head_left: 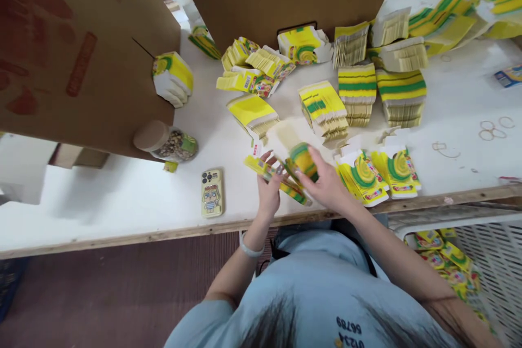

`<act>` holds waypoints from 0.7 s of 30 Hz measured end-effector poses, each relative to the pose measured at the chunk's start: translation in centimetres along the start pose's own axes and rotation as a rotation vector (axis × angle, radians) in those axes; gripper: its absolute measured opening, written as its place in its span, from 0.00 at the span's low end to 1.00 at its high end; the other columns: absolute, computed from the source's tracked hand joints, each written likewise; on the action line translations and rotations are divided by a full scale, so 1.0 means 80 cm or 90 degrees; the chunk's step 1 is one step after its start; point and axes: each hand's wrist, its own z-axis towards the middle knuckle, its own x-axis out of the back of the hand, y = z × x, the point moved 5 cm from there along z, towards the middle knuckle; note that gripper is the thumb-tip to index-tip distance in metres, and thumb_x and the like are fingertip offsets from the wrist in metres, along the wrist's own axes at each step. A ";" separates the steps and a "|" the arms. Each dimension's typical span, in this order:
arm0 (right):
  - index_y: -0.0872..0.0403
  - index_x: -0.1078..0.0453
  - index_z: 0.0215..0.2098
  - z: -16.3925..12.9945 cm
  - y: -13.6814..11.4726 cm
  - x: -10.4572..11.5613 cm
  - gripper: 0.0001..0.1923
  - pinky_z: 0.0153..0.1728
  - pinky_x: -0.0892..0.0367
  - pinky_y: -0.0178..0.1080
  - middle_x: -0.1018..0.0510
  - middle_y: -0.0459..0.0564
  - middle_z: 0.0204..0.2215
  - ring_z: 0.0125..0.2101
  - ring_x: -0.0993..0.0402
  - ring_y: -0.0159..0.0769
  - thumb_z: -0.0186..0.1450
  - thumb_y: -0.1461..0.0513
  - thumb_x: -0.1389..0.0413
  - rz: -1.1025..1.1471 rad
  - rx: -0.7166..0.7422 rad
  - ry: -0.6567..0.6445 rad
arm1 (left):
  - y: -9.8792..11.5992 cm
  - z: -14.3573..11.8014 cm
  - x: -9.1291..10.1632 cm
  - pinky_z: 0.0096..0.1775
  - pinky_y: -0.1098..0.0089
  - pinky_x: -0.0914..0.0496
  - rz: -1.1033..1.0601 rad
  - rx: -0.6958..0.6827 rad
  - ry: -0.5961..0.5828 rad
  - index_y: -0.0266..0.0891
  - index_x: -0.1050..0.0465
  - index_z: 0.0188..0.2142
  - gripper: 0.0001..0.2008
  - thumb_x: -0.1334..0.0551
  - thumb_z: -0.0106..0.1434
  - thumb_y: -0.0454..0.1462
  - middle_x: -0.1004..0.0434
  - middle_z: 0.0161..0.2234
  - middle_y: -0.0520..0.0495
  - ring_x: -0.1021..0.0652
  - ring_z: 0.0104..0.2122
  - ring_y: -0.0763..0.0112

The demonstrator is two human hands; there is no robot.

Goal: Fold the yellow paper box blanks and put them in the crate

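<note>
Digits are printed in dark ink on the back of the light blue shirt (322, 293), seen upside down at the lower edge; "68799" or similar can be made out in one row, and "0123" or similar in the row beneath, neither with certainty. Red stamped marks are seen on the cardboard box (81, 49), too faint to be read. Print on the yellow-green cartons (359, 174) is too small to be read.

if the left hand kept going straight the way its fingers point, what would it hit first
Likely the leaning yellow carton stack just past the carton that the left hand holds; depth is hard to judge.
</note>
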 end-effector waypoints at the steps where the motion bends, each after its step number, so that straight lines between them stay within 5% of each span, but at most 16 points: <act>1: 0.48 0.48 0.73 0.000 -0.006 -0.007 0.33 0.60 0.28 0.56 0.28 0.60 0.65 0.63 0.27 0.52 0.72 0.56 0.49 -0.017 0.018 -0.061 | -0.007 -0.001 -0.003 0.54 0.58 0.25 0.022 0.004 0.010 0.44 0.27 0.49 0.29 0.24 0.53 0.51 0.20 0.48 0.44 0.18 0.48 0.59; 4: 0.49 0.52 0.74 -0.004 -0.014 -0.019 0.31 0.64 0.33 0.60 0.34 0.62 0.69 0.68 0.35 0.52 0.75 0.54 0.54 -0.033 0.044 -0.187 | -0.021 0.000 -0.001 0.55 0.60 0.27 0.062 0.011 0.050 0.41 0.27 0.49 0.27 0.26 0.56 0.51 0.20 0.47 0.43 0.19 0.48 0.60; 8: 0.51 0.56 0.74 -0.011 -0.001 -0.022 0.44 0.65 0.35 0.59 0.40 0.65 0.71 0.69 0.38 0.56 0.69 0.47 0.43 0.028 0.034 -0.226 | -0.022 0.001 0.007 0.53 0.62 0.26 0.084 0.045 0.071 0.42 0.28 0.49 0.31 0.24 0.53 0.52 0.21 0.47 0.44 0.20 0.48 0.61; 11: 0.51 0.49 0.70 -0.009 0.023 -0.014 0.38 0.60 0.29 0.57 0.29 0.64 0.64 0.60 0.26 0.53 0.69 0.49 0.42 0.129 -0.059 -0.148 | -0.016 0.001 0.007 0.51 0.60 0.24 0.057 0.112 0.000 0.45 0.30 0.55 0.38 0.26 0.51 0.60 0.22 0.50 0.43 0.20 0.49 0.58; 14: 0.50 0.44 0.64 -0.006 0.034 -0.002 0.32 0.60 0.28 0.51 0.24 0.59 0.58 0.58 0.24 0.46 0.68 0.49 0.40 0.283 -0.109 -0.077 | -0.008 0.003 0.007 0.54 0.57 0.25 0.015 0.129 -0.077 0.50 0.36 0.63 0.46 0.29 0.50 0.64 0.23 0.55 0.41 0.20 0.54 0.55; 21: 0.47 0.37 0.60 -0.048 0.009 -0.017 0.32 0.49 0.20 0.46 0.18 0.54 0.52 0.46 0.17 0.43 0.64 0.45 0.39 0.576 -0.256 -0.236 | -0.023 -0.012 -0.010 0.53 0.49 0.23 0.022 0.137 -0.311 0.43 0.22 0.50 0.47 0.28 0.37 0.69 0.19 0.50 0.34 0.22 0.58 0.41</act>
